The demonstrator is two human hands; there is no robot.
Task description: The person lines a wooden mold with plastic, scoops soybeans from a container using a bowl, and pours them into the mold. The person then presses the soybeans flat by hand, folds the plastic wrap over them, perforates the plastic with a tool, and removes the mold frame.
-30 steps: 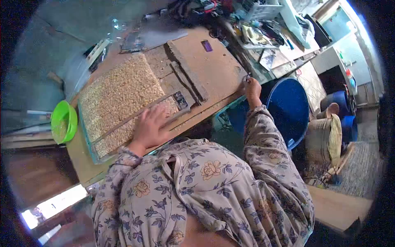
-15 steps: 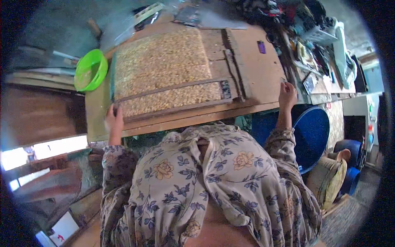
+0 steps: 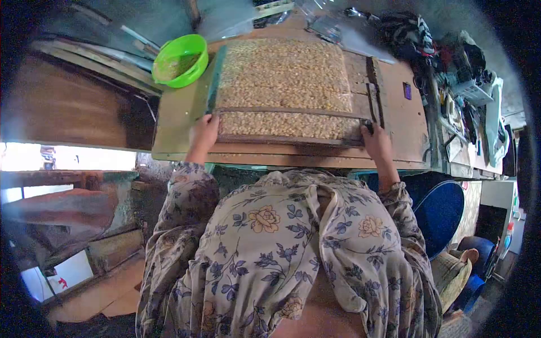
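Note:
A flat slab of pale, nut-like pieces (image 3: 282, 73) lies in a low wooden frame on the worktable. Across its near part runs a thin dark bar (image 3: 287, 111). My left hand (image 3: 204, 135) is closed round the bar's left end, thumb and fingers at the slab's near left corner. At the opposite end, my right hand (image 3: 378, 143) has its fingers curled on the bar's right end, beside the frame's dark corner. The frame's near rail (image 3: 287, 139) lies between my hands, closer to my body. My fingertips are partly hidden.
A bright green basin (image 3: 194, 70) with some loose material stands at the back left. A small purple item (image 3: 407, 90) lies on the tabletop to the right. Cluttered tools and a white crate (image 3: 476, 90) are further right. A large blue barrel (image 3: 442, 217) stands below the table's right side.
My right hand has come in from the table's right side and taken hold of the bar's right end. My left hand stays at the left end. The view has swung left.

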